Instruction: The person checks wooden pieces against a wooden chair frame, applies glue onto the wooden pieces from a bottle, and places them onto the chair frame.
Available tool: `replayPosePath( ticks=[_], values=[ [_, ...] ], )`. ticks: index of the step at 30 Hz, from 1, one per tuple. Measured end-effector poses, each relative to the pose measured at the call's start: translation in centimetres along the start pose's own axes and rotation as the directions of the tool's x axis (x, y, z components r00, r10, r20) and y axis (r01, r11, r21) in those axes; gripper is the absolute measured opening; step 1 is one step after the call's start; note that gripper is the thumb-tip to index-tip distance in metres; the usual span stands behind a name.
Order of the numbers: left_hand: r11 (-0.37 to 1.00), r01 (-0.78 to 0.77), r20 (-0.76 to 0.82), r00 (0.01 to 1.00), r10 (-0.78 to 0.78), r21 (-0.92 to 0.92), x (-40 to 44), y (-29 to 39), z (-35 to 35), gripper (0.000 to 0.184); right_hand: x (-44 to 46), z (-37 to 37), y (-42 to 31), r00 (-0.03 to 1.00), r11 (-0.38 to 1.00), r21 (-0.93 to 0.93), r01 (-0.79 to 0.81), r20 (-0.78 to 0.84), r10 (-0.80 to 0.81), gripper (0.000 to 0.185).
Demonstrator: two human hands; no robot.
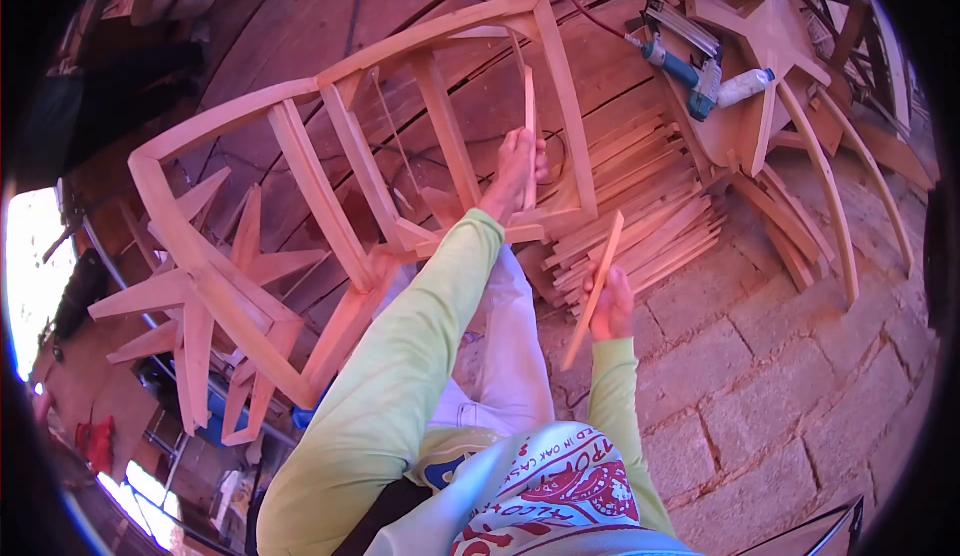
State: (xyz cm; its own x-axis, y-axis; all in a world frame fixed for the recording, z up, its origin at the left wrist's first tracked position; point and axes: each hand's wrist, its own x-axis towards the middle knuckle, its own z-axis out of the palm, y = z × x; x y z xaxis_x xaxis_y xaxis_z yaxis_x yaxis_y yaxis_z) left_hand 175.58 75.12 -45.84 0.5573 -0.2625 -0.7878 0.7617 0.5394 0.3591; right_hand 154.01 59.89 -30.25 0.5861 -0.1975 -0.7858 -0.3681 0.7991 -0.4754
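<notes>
My left hand [517,168] reaches over a wooden chair-like frame [325,83] and is closed around a thin wooden slat [530,106] near the frame's right end. That slat runs lengthwise along the inside of the end piece. Lower and to the right, my right hand [612,308] grips a loose wooden strip [597,286], which slants upward, apart from the frame. Right beside that hand lies a pile of similar strips [650,206]. The frame has several crosspieces and stands tilted in front of my legs.
A nail gun [690,71] with a hose rests on wooden parts at the upper right. Curved wooden legs [825,191] stick out below it. Star-shaped wooden pieces [190,301] stand at the left. Paving blocks [760,386] cover the floor at the lower right.
</notes>
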Motion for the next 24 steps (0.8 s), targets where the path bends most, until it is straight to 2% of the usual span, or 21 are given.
replayPosePath(
  ticks=[3,4,7,8,11,18,24],
  values=[
    [0.994,-0.082,-0.030,0.996,0.085,0.071,3.2,-2.4,1.3,0.029,-2.1,-2.8,0.7,0.996,0.999,0.046,-0.007,-0.086,0.011,0.018],
    [0.995,-0.064,-0.029,0.997,0.066,0.081,3.9,-2.6,1.6,0.023,-2.7,-3.3,0.8,0.993,0.998,0.058,-0.017,-0.111,0.023,0.018],
    [0.962,-0.113,-0.077,0.988,0.136,0.247,5.8,-3.0,3.0,0.023,-3.6,-4.6,1.1,0.984,0.996,0.085,-0.033,-0.170,0.047,0.021],
    [0.958,-0.142,-0.083,0.982,0.167,0.249,6.8,-3.2,3.0,0.025,-3.8,-4.9,1.3,0.980,0.995,0.093,-0.040,-0.189,0.057,0.023],
    [0.939,-0.093,-0.085,0.988,0.128,0.330,8.2,-2.5,2.7,0.027,-3.7,-5.1,1.5,0.981,0.992,0.118,-0.037,-0.185,0.059,0.022],
    [0.932,-0.076,0.006,0.997,0.080,0.355,8.6,-2.3,2.0,0.027,-3.3,-3.4,0.8,0.987,0.983,0.182,-0.033,-0.147,0.060,0.022],
    [0.921,-0.081,0.007,0.996,0.084,0.381,8.3,-2.0,2.1,0.026,-3.0,-2.5,0.4,0.989,0.980,0.200,-0.020,-0.138,0.048,0.019]
  ],
)
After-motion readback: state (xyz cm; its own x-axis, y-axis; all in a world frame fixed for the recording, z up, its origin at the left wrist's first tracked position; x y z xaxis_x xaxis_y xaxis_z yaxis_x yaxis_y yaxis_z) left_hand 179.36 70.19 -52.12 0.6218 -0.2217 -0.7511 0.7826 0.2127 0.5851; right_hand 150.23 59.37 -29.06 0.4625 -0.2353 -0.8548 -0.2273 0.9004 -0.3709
